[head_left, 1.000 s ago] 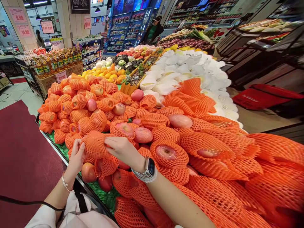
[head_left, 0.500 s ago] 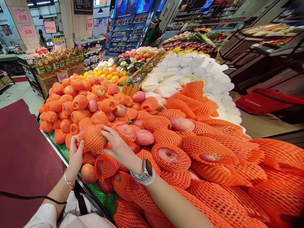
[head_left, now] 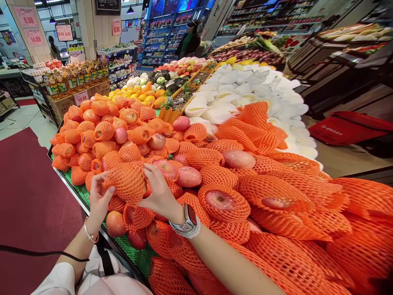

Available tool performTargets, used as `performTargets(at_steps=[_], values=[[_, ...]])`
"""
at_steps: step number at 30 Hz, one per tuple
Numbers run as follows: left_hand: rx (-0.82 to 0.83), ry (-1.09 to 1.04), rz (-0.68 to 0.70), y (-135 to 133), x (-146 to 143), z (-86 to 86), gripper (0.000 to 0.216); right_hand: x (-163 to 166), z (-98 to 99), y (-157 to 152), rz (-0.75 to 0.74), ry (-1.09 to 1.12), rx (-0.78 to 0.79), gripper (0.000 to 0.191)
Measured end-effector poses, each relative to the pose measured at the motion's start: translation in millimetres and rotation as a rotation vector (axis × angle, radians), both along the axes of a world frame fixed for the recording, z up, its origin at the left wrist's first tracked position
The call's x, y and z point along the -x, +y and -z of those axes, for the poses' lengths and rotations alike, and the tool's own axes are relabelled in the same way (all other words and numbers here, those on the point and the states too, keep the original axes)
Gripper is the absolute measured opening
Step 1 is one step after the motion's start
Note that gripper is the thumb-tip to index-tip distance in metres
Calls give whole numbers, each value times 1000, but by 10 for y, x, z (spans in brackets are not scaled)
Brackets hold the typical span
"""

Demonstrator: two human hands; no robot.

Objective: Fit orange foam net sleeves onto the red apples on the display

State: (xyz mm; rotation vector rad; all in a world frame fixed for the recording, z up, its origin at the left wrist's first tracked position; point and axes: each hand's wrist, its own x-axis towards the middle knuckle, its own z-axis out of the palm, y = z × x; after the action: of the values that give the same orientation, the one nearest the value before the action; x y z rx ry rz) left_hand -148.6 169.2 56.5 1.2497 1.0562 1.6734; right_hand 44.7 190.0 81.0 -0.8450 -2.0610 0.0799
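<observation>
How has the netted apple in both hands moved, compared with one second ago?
Yes, slightly. The netted apple rose a little toward the bare apple on the pile, held between left hand and right hand.

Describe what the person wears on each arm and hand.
The left hand is bare, with a thin silver bracelet at the wrist and a white sleeve further up. The right hand is bare; its wrist carries a dark-faced watch on a silver band, forearm unsleeved.

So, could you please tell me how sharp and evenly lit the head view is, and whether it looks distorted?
Head view: bright, even store light, no harsh shadows; both hands and the netted apple are sharp; wide-angle stretch smears the orange nets at the right edge; far shelves bend and soften.
</observation>
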Motion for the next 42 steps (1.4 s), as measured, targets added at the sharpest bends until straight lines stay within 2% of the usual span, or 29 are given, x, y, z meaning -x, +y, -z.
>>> performTargets(at_steps=[2, 4, 7, 9, 10, 13, 16, 18, 21, 25, 28, 31, 35, 39, 42], values=[[-25, 49, 32, 32, 2, 31, 42, -4, 10, -7, 23, 23, -34, 84], [-68, 69, 83, 85, 14, 53, 58, 1, 13, -16, 35, 46, -32, 84], [-132, 52, 260, 176, 40, 55, 83, 19, 4, -41, 15, 55, -44, 80], [-164, 59, 354, 218, 50, 48, 83, 28, 1, -61, -5, 25, -62, 75], [-182, 70, 359, 229, 52, 49, 78, 30, 2, -68, -7, 11, -58, 73], [-266, 161, 209, 228, 58, 84, 59, 34, 14, -63, 28, 46, 3, 66], [-345, 307, 64, 182, 74, 118, 47, 54, 21, -29, 91, 210, 124, 64], [-309, 399, 72, 134, 79, 99, 41, 72, 20, -11, 109, 337, 279, 67], [-167, 463, 125, 86, 60, 19, 40, 70, 35, 7, 71, 467, 525, 73], [-76, 401, 98, 119, 18, -24, 36, 15, 92, 27, -73, 514, 685, 71], [-37, 317, 50, 140, 0, -11, 31, 0, 122, 60, -186, 558, 755, 68], [-28, 321, 6, 96, -33, -47, 31, 25, 134, 117, -117, 613, 795, 66], [-61, 417, 59, 16, -92, -148, 31, 43, 120, 203, -13, 675, 796, 66], [-154, 401, 12, 87, -79, -241, 30, 13, 64, 237, -53, 709, 749, 67], [-104, 300, 117, 220, -52, -298, 45, -4, 16, 224, -110, 663, 727, 66]])
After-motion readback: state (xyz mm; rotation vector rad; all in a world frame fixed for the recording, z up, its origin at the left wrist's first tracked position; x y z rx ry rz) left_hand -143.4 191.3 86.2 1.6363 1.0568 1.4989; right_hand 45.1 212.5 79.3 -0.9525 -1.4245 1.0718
